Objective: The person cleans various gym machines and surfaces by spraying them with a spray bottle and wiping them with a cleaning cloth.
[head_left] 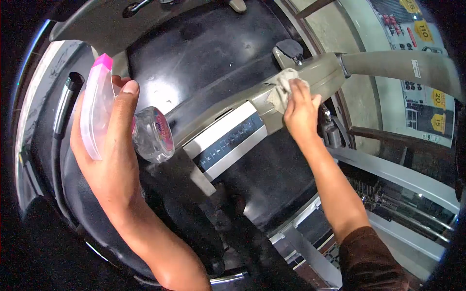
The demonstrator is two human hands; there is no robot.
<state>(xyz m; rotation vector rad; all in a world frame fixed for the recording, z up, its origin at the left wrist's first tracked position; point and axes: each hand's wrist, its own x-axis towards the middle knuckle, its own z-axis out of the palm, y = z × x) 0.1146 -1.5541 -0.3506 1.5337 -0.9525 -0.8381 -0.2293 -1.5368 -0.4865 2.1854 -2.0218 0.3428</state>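
My left hand (114, 155) is closed around a clear spray bottle (154, 135) with a white head and a pink nozzle tip, held up at the left of the view. The bottle's label is too blurred to read. At upper right, my right hand (302, 114) presses a crumpled pale cloth (281, 92) against a beige machine frame (315, 77). Between the hands lies a white panel with a dark numbered strip (230, 143), fixed to that frame. The cloth partly hides the frame beneath it.
A black padded surface (208, 53) spans the top middle. A black-capped knob (290, 47) stands beyond my right hand. Grey metal rails (407, 179) run along the lower right, and a poster with yellow tags (422, 31) hangs at upper right.
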